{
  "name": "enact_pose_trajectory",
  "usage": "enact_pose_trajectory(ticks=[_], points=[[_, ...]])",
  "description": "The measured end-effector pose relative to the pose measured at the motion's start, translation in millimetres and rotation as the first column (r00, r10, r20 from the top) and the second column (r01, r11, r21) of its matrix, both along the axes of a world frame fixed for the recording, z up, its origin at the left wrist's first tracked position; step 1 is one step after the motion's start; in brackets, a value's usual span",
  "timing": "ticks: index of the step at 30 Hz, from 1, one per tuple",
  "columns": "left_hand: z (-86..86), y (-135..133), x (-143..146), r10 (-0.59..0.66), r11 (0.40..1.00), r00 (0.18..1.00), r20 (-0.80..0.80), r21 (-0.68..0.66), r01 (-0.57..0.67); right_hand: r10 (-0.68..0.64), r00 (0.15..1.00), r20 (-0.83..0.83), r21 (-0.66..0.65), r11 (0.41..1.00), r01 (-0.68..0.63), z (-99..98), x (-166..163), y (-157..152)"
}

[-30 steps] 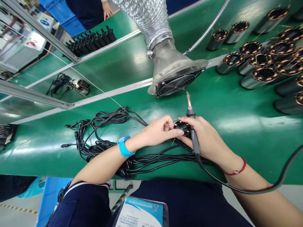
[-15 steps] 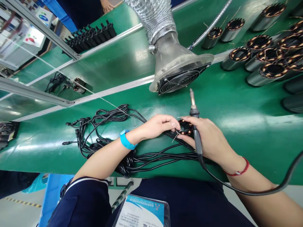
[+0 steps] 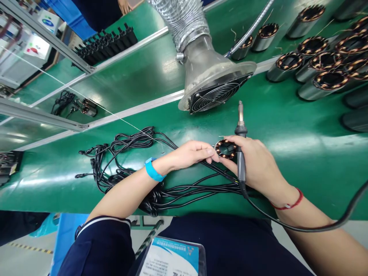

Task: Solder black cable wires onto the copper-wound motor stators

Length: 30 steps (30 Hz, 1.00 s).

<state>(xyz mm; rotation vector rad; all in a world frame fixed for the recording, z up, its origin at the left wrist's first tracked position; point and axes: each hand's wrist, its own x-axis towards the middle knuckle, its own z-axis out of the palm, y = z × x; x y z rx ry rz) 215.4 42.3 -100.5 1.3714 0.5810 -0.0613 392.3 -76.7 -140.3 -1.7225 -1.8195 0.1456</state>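
Note:
My right hand (image 3: 255,165) grips a soldering iron (image 3: 240,138) with its tip pointing up and away, and also cradles a small motor stator (image 3: 226,148) with copper windings. My left hand (image 3: 192,153) has its fingers pinched together at the stator's left edge, where thin wire ends stick out. A blue band circles my left wrist, a red string my right. Beneath both hands lies a tangle of black cables (image 3: 129,168) on the green belt (image 3: 301,153).
A fume extractor fan (image 3: 215,92) on a silver flexible duct (image 3: 181,19) hangs just beyond the hands. Several wound stators (image 3: 316,65) lie at the upper right. Another stator with cables (image 3: 86,109) sits on the far lane. Black parts (image 3: 106,44) and another person stand at the top left.
The stator has been tilted so its open ring faces the camera, and the soldering iron has risen slightly. My left hand's fingers stay pinched at the stator's edge.

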Motion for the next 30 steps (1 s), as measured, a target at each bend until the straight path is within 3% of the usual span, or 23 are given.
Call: enact_pose_trajectory(ticks=[3, 5, 8, 10, 11, 13, 15, 16, 18, 21, 24, 27, 30], points=[[-7.3, 0, 3, 0.059, 0.975, 0.997, -0.040, -0.210, -0.066, 0.102, 0.994, -0.042, 0.001, 0.995, -0.102, -0.9, 2, 0], [-9.8, 0, 3, 0.117, 0.967, 0.992, -0.054, -0.221, -0.126, 0.134, 0.986, -0.097, 0.002, 0.991, -0.135, -0.3, 6, -1], [-10.0, 0, 0, 0.163, 0.986, 0.985, -0.054, -0.020, -0.164, 0.104, 0.978, -0.182, -0.033, 0.993, -0.112, 1.4, 14, -3], [-8.8, -2, -2, 0.064, 0.964, 0.995, -0.076, 0.262, -0.042, 0.077, 0.975, -0.209, -0.054, 0.994, -0.091, 2.3, 20, -4], [-8.0, -5, -3, -0.027, 0.906, 0.993, -0.114, 0.417, 0.072, 0.069, 0.974, -0.216, -0.058, 0.995, -0.083, 2.6, 22, -4], [-6.4, -11, -5, -0.207, 0.696, 0.948, -0.240, 0.645, 0.315, 0.058, 0.971, -0.231, -0.046, 0.996, -0.070, 3.0, 24, -5], [-4.4, -18, -5, -0.293, 0.506, 0.889, -0.351, 0.732, 0.456, 0.048, 0.966, -0.254, -0.015, 0.998, -0.053, 4.1, 25, -6], [-2.9, -19, -4, -0.304, 0.466, 0.876, -0.374, 0.744, 0.479, 0.040, 0.963, -0.266, 0.014, 0.999, -0.037, 5.3, 25, -6], [1.4, -20, -3, -0.288, 0.497, 0.897, -0.335, 0.748, 0.439, 0.011, 0.957, -0.289, 0.076, 0.997, 0.011, 10.0, 24, -8], [10.8, -16, -4, -0.182, 0.682, 0.972, -0.151, 0.693, 0.235, -0.036, 0.950, -0.311, 0.121, 0.990, 0.077, 22.8, 19, -13], [19.1, -11, -8, -0.047, 0.837, 0.999, -0.022, 0.544, 0.052, 0.003, 0.916, -0.402, 0.145, 0.988, 0.060, 36.6, 9, -18], [23.0, -10, -12, 0.041, 0.897, 0.999, 0.015, 0.440, -0.043, 0.041, 0.818, -0.573, 0.138, 0.989, 0.047, 44.3, -5, -20], [24.3, -9, -14, 0.031, 0.896, 0.997, 0.073, 0.439, -0.060, 0.030, 0.725, -0.688, 0.118, 0.991, 0.071, 46.2, -17, -19]])
